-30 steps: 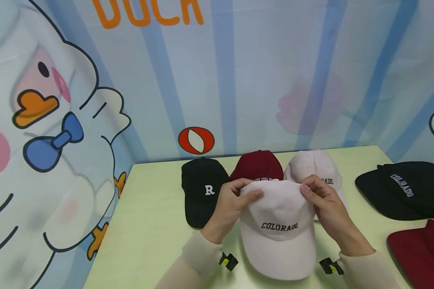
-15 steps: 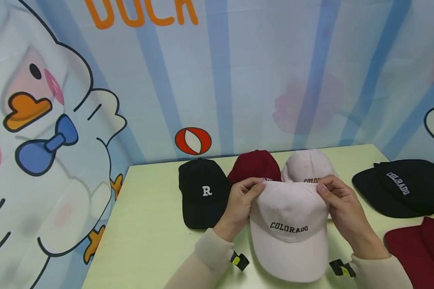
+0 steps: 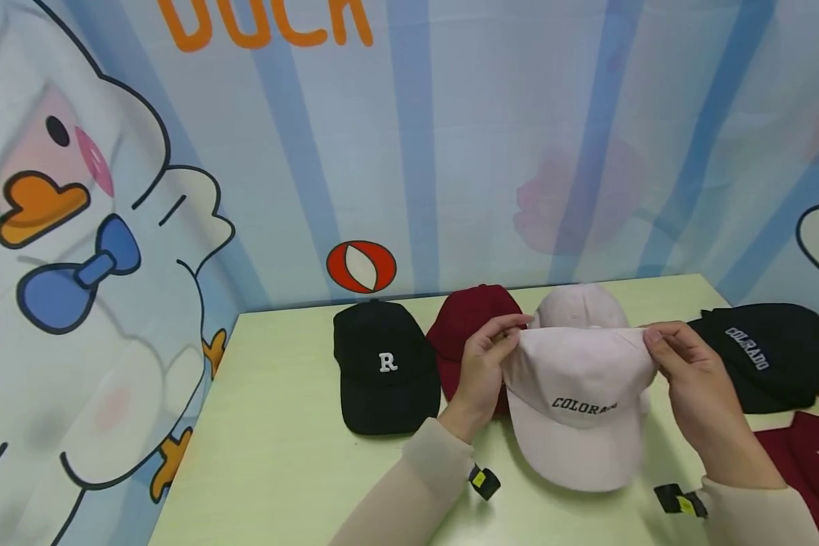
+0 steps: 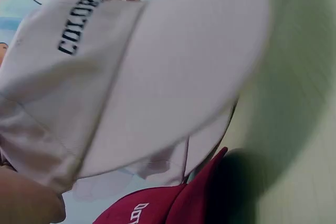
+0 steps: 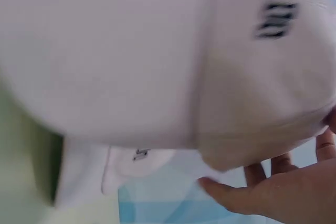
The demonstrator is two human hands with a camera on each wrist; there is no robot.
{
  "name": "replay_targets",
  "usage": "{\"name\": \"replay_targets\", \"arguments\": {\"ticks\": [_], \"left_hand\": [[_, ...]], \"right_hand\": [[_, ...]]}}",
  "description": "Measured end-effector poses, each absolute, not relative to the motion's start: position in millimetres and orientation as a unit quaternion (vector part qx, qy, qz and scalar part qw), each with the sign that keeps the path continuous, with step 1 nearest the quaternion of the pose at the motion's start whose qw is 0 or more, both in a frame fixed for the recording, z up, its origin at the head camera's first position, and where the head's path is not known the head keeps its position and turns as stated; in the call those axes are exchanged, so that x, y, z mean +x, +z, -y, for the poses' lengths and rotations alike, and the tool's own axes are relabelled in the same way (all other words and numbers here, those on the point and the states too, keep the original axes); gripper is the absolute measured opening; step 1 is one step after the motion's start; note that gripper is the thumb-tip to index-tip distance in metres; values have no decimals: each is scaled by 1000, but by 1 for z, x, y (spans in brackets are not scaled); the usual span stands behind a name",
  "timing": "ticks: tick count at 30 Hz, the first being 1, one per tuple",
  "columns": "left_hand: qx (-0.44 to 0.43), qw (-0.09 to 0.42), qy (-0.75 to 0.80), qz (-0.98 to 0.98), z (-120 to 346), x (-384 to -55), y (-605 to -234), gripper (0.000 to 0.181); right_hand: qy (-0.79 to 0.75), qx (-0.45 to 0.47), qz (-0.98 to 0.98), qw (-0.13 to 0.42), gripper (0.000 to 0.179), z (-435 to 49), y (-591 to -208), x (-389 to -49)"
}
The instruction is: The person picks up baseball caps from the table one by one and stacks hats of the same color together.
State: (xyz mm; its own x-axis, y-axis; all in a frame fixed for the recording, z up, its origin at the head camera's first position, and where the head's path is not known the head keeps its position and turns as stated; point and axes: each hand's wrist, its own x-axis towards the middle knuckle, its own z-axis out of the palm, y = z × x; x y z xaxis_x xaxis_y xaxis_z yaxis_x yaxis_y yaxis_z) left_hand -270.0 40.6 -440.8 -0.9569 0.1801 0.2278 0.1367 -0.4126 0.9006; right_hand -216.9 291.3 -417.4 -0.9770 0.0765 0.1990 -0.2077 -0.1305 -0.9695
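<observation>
A white baseball cap [image 3: 580, 379] lettered "COLORADO" hangs over the table, brim toward me. My left hand [image 3: 483, 375] pinches the upper left of its crown between thumb and fingers. At the upper right, my right hand [image 3: 699, 387] grips the crown the same way. Directly behind it, a second white cap [image 3: 580, 303] is mostly hidden. In the left wrist view the held cap's broad brim [image 4: 184, 72] fills the middle, and a maroon cap [image 4: 157, 205] shows below. The right wrist view has the fingers of my right hand [image 5: 278, 190] under the crown.
Left of the maroon cap [image 3: 474, 311] stands a black cap [image 3: 385, 379] with an "R". Another black cap [image 3: 781, 353] and a second maroon cap [image 3: 808, 466] lie at the right. A cartoon-printed backdrop [image 3: 450, 152] rises behind the pale table [image 3: 287, 440].
Both hands have carried the white cap to the right and slightly farther back, in front of the second white cap. Its front has turned somewhat. The other caps stay where they were.
</observation>
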Motion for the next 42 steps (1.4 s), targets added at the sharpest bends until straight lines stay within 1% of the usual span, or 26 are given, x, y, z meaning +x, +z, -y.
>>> {"name": "replay_targets", "arguments": {"ticks": [6, 12, 15, 21, 24, 28, 33, 35, 37, 40, 42], "left_hand": [[143, 10, 803, -579, -55, -281, -448, 26], [141, 24, 800, -582, -69, -294, -453, 27], [142, 34, 802, -579, -73, -300, -455, 28], [118, 61, 805, -579, -76, -305, -461, 32], [108, 75, 798, -588, -78, -302, -467, 38], [106, 91, 780, -610, -85, -295, -473, 50], [117, 102, 681, -716, -94, -281, -476, 68], [126, 109, 641, -749, -97, -276, -478, 76], [128, 118, 623, -762, -101, -272, -480, 81], [127, 119, 623, -763, -106, -271, -482, 86], [125, 112, 625, -762, -108, -272, -483, 88]], "right_hand": [[747, 21, 661, 71, 31, -308, -408, -225], [763, -21, 643, 63, 27, -315, -402, -241], [762, -52, 643, 62, 29, -317, -401, -252], [763, -107, 637, 35, 28, -323, -409, -275], [767, -122, 629, 31, 27, -327, -416, -285], [766, -143, 625, 40, 26, -330, -423, -296], [751, -174, 636, 50, 24, -328, -428, -308], [746, -179, 639, 50, 31, -326, -429, -311], [744, -174, 643, 49, 42, -324, -430, -312], [766, -135, 628, 33, 59, -323, -432, -312], [778, -109, 619, 20, 62, -323, -435, -311]]}}
